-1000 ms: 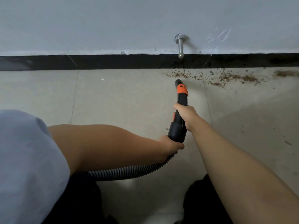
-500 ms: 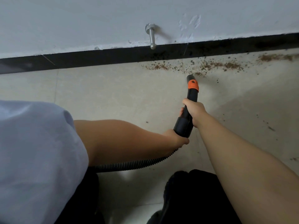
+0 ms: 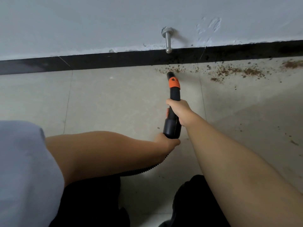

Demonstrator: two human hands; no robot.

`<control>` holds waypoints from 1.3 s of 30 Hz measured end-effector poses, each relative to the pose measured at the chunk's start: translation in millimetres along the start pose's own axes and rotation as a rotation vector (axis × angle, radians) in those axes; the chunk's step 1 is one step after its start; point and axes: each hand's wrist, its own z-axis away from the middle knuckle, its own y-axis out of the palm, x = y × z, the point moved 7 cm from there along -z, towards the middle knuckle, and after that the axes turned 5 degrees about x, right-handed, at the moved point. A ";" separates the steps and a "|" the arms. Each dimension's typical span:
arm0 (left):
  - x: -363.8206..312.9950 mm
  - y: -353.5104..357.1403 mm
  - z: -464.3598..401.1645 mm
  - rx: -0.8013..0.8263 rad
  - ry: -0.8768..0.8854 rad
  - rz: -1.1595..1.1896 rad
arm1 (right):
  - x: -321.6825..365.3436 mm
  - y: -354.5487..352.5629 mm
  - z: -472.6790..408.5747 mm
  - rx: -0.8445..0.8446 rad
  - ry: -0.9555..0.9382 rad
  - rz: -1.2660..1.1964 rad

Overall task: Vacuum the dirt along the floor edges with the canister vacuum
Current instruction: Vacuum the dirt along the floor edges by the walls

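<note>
Pale floor tiles point(image 3: 114, 102) run up to a black skirting board point(image 3: 98, 61) under a grey-white wall point(image 3: 82, 22), and a metal door stop point(image 3: 167, 40) sticks out of that wall just above the skirting — I'll place everything from it. My right hand point(image 3: 177, 110) has its grip wrapped round the black vacuum wand point(image 3: 174, 99) partway down the shaft, fingers curled fully about it; my left hand point(image 3: 165, 141) holds the thick cuff end where the ribbed hose point(image 3: 141, 171) joins, though my forearm hides most of those fingers. The nozzle tip, beyond its orange collar, sits almost directly below the door stop, right at the near end of the dirt point(image 3: 236, 72).

By my reckoning the job is partway: the skirting edge left of the door stop looks free of crumbs, while to its right a brown scatter lies thick against the skirting, with a further patch near the frame's right edge and stray specks farther out on the tiles. All of that is left.

Room to work looks good — open tile right of the door stop. The stop itself overhangs the skirting, so I'd keep the wand low beneath it. The canister is out of sight.
</note>
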 end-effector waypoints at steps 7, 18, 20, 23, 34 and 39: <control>-15.6 -6.3 -9.4 0.026 0.023 -0.054 | 10.1 -9.1 -4.2 -0.067 0.008 -0.079; -47.1 28.4 -23.8 0.155 0.048 -0.138 | 18.5 -67.0 -9.2 -0.247 0.014 -0.180; -48.2 25.3 -25.5 0.151 0.049 -0.112 | 21.3 -63.1 -12.8 -0.237 0.007 -0.177; -42.9 13.1 -28.1 0.127 0.039 -0.097 | 21.3 -47.7 -17.1 -0.196 0.004 -0.159; -7.6 -26.7 -19.0 0.015 0.001 0.034 | 17.8 22.1 -20.8 -0.027 -0.012 0.035; 1.2 -52.5 -13.4 -0.036 -0.003 0.040 | 18.6 53.2 -21.8 0.027 -0.025 0.051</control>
